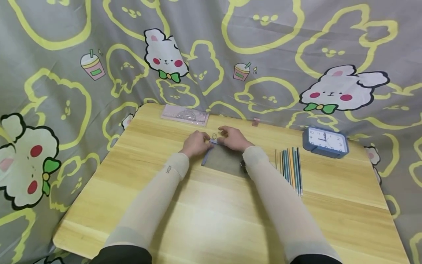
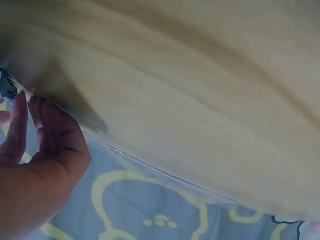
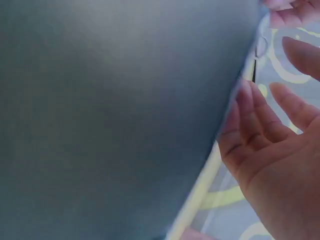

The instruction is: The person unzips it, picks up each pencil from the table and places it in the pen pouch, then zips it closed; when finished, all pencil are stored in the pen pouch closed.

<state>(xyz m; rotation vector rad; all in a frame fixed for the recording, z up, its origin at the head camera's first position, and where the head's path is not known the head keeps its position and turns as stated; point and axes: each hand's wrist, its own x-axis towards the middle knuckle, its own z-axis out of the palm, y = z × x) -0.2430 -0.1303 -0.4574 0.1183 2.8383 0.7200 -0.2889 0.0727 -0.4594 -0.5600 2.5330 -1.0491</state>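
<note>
A flat dark grey pouch [image 1: 225,160] with a blue edge lies on the wooden table, between and below the two hands. A small ring [image 1: 214,136] shows at its far edge, between the fingertips. At the far left corner, my left hand [image 1: 196,143] pinches the blue edge with bent fingers. My right hand [image 1: 233,138] touches the far edge with its lower fingers, while the upper fingers stand apart from it. Close up in the right wrist view, the pouch [image 3: 120,120] fills most of the picture, with the right hand [image 3: 270,145] along its edge.
Several pencils [image 1: 290,168] lie side by side, right of the right forearm. A blue clock [image 1: 325,141] stands at the back right. Near the back edge lies a flat pale pink packet [image 1: 184,115]. A patterned curtain [image 1: 211,66] hangs behind the table.
</note>
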